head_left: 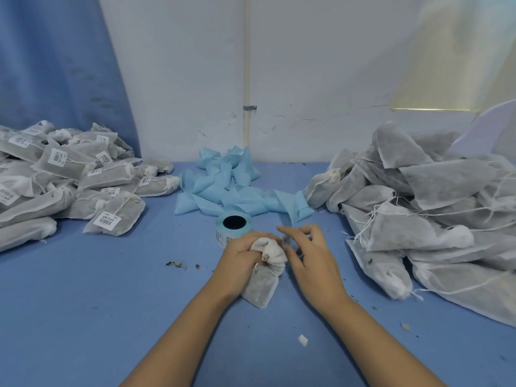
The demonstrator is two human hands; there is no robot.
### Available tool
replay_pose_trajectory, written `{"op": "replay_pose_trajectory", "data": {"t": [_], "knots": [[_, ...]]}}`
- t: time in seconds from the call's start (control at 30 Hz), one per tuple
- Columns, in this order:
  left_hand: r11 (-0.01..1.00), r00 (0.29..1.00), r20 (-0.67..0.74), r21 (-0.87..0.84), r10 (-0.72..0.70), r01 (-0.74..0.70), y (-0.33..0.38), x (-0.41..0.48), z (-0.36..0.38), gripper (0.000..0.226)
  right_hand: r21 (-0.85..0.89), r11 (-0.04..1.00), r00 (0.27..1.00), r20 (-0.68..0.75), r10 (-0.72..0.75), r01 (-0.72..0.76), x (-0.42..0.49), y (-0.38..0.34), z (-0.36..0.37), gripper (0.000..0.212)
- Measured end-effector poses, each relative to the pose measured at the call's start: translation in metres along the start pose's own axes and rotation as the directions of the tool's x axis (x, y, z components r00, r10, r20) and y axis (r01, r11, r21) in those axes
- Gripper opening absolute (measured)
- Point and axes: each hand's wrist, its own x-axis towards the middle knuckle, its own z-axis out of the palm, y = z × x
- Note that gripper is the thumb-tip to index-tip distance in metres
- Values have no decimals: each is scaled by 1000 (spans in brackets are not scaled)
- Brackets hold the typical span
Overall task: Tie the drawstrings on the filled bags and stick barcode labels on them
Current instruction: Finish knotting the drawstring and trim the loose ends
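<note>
One filled bag [262, 286], dark crumbs inside, between hands: left hand [240, 258] grips its neck, right hand [312, 261] curled at gathered top, hold blurred. Label roll [233, 226] just beyond left hand

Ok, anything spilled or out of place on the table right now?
Yes: dried leaf crumbs lie loose on the blue table, left of the bag the left hand grips, and a white scrap lies nearer. Likely spillage.

Labelled bag pile [67, 174] left, other bag pile [418, 213] right, label roll [223, 233] between, backing strip [223, 191] behind it.
</note>
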Motion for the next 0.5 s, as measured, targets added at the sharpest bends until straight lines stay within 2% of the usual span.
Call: {"op": "replay_pose_trajectory", "data": {"t": [0.17,0.3,0.37,0.43,0.47,0.5], "knots": [[980,996,-40,184,84,-75,-8,3,-4,26,-69,997,999,-44,26,-29,2,0,3,9],[984,987,-123,159,99,-79,-11,2,-7,31,-54,997,995,-93,47,-52,2,3,2,6],[987,987,-136,150,81,-60,-13,4,-10,40,32,996,991,-96,91,-88,1,3,1,13],[981,992,-115,193,57,-34,-12,4,-11,48,156,977,987,-48,154,-145,0,2,-2,30],[985,994,-105,171,28,-9,-11,5,-12,45,191,968,986,-15,167,-161,0,2,-2,37],[995,995,-83,77,-64,70,-11,8,-13,40,203,965,986,14,167,-166,0,1,-2,42]]}}
